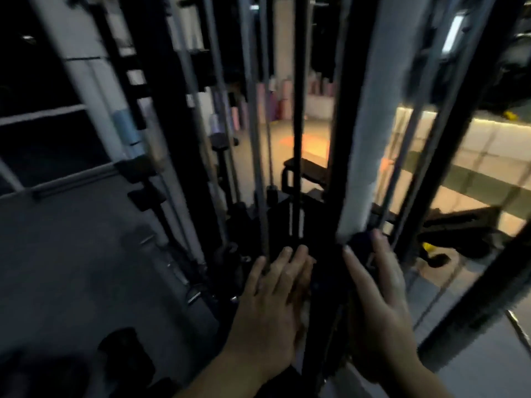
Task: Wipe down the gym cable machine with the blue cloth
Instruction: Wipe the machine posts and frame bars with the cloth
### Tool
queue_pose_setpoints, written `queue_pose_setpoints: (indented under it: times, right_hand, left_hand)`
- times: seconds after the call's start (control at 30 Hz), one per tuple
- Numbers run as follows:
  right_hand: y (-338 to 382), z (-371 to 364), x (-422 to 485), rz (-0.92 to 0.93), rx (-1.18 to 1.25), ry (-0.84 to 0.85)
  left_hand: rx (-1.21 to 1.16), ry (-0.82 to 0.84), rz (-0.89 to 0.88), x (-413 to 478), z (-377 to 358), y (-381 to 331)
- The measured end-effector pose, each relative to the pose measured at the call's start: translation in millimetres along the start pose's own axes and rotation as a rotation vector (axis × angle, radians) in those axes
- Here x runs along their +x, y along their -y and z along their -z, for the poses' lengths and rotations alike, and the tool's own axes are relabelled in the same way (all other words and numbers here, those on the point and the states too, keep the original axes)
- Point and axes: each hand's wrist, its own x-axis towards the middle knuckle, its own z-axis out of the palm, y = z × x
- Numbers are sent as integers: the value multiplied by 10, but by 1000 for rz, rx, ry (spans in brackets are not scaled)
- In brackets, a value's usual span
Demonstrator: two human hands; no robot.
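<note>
Blue cloth [361, 245], dark in dim light, sits bunched at foot of grey post [370, 124] on cable machine [298, 110]; right hand [382, 300] grips it betw. thumb & fingers, narrow gap; left hand [273, 294] lies flat, fingers straight & close, touching black frame; uprights run vertical; pale strips on weight stack [283, 222] too blurred to read.

Left hand [275, 294] flat on the cable machine [283, 219], right hand [379, 297] around a dark cloth [359, 244] below a pale upright [370, 139].
</note>
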Motion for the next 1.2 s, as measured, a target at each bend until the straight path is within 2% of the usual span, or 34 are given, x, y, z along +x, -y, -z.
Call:
queue_pose_setpoints:
  times: [0.2,0.3,0.4,0.63,0.77,1.0,1.2]
  right_hand:
    - [544,-209,-126,165,96,289]
    - [951,-425,-56,196,12,485]
    - [1669,-616,-23,219,-63,617]
    - [3612,-925,-358,337,55,594]
    - [4536,-1042,-642,428,110,649]
    - [5769,-1287,-828,651,272,881]
    - [6810,-1678,-847,750,456,1026]
  left_hand:
    - [36,86,176,-690,345,290]
    - [33,97,311,-1137,582,597]
    - [59,85,406,-1757,953,936]
    - [126,58,648,-3562,1825,1537]
    - [125,89,796,-4440,2178,1711]
    - [161,116,1037,-5766,2669,1969]
    - [210,179,1258,-6418,3156,2170]
